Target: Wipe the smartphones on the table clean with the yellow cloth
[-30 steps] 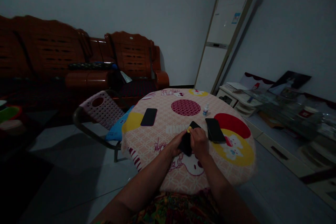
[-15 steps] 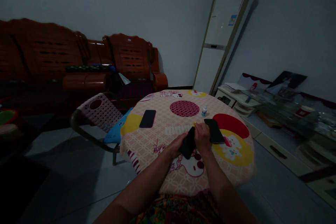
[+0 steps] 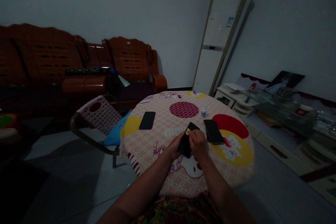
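Your left hand (image 3: 175, 144) grips the phone (image 3: 187, 140), long axis toward 1 o'clock; your right hand (image 3: 198, 143) pinches a yellow cloth (image 3: 187, 132) on it.

The room is dim and underexposed, with a bluish cast; the sofa (image 3: 78, 63) at ten o'clock sinks into shadow. Faint glare sits on the tall white cabinet (image 3: 223, 31) at one o'clock (edges bow from wide-angle distortion). Fine detail is soft.

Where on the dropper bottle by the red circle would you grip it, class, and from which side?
Grip the dropper bottle around its clear body below the blue cap, coming from the near right. It stands upright, and the phone is the only thing nearby, so fingers probably fit on both sides.
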A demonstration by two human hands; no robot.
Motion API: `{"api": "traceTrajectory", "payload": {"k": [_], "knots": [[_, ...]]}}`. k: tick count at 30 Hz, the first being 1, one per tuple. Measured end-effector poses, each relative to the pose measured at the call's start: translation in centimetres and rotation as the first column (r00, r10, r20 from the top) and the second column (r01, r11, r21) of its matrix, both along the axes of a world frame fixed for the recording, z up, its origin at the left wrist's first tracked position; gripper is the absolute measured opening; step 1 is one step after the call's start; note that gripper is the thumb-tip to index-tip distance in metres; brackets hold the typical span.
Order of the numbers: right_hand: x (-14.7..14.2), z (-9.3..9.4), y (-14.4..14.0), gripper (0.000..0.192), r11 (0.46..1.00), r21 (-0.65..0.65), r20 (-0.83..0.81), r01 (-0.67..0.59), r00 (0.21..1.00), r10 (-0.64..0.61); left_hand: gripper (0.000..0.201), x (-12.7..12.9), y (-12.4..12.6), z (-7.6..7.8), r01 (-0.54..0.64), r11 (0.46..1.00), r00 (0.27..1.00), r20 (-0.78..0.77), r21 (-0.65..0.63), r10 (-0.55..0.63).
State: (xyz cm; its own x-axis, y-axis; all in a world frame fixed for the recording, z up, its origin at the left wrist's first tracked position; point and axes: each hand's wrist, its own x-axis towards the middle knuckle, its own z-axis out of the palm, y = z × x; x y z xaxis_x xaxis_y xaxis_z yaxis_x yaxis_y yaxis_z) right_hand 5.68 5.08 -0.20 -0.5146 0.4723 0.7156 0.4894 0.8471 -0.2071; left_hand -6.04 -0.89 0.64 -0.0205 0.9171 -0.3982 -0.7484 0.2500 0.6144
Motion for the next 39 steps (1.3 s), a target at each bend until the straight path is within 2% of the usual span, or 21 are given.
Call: {"api": "traceTrajectory", "payload": {"k": [2,6,10,14,17,21,24,28,31,34,37,39], "knots": [[0.2,-0.3,1.1,0.027,0.999,-0.008,-0.036,0.039,0.999,-0.039,0.042,-0.1,-0.1,-0.1,0.094,0.994,0.995,0.016,0.056,-0.095],[0.7,-0.6,3.5,0.029,0.992,-0.009,-0.12,0.128,0.984,-0.128,0.054,-0.3,-0.3,-0.2,0.285,0.942,0.955,0.029,0.175,-0.294],[0.8,-0.4,4.2,0.03,0.989,-0.009,-0.171,0.15,0.974,-0.149,0.056,-0.4,-0.5,-0.2,0.304,0.934,0.948,0.035,0.188,-0.315],[0.7,-0.1,2.6,0.027,0.992,-0.018,-0.126,0.123,0.984,-0.124,0.051,-0.3,-0.4,-0.1,0.234,0.96,0.968,0.058,0.152,-0.245],[0.4,-0.1,1.0,0.025,0.997,-0.018,-0.055,0.08,0.995,-0.081,0.044,-0.1,-0.2,0.2,0.077,0.996,0.996,0.05,0.05,-0.08],[-0.1,0.0,-0.5,0.024,1.0,-0.001,0.016,-0.03,0.999,0.03,0.037,0.1,-0.2,1.0,-0.123,0.991,0.99,0.067,-0.044,0.125],[-0.5,0.0,-0.9,0.023,0.997,0.01,0.03,-0.071,0.997,0.07,0.037,0.2,-0.4,1.6,-0.168,0.985,0.981,0.095,-0.042,0.172],[-0.3,0.0,-0.4,0.024,0.999,0.01,0.006,-0.033,0.999,0.033,0.035,0.2,-0.3,1.4,-0.185,0.982,0.98,0.06,-0.05,0.187],[0.1,-0.2,0.4,0.026,1.0,0.006,-0.04,0.008,0.999,-0.007,0.036,0.1,-0.2,0.9,-0.138,0.99,0.99,0.032,-0.013,0.138],[0.5,-0.4,1.5,0.028,0.998,0.005,-0.11,0.059,0.992,-0.058,0.043,-0.1,-0.2,0.6,0.002,0.999,0.999,0.037,0.051,-0.004],[0.7,-0.4,2.6,0.029,0.993,-0.009,-0.164,0.114,0.98,-0.114,0.05,-0.2,-0.5,0.5,0.148,0.98,0.987,0.035,0.133,-0.154],[0.9,-0.3,3.2,0.029,0.99,-0.016,-0.189,0.142,0.972,-0.143,0.054,-0.3,-0.6,0.4,0.199,0.964,0.978,0.029,0.175,-0.207]]}}
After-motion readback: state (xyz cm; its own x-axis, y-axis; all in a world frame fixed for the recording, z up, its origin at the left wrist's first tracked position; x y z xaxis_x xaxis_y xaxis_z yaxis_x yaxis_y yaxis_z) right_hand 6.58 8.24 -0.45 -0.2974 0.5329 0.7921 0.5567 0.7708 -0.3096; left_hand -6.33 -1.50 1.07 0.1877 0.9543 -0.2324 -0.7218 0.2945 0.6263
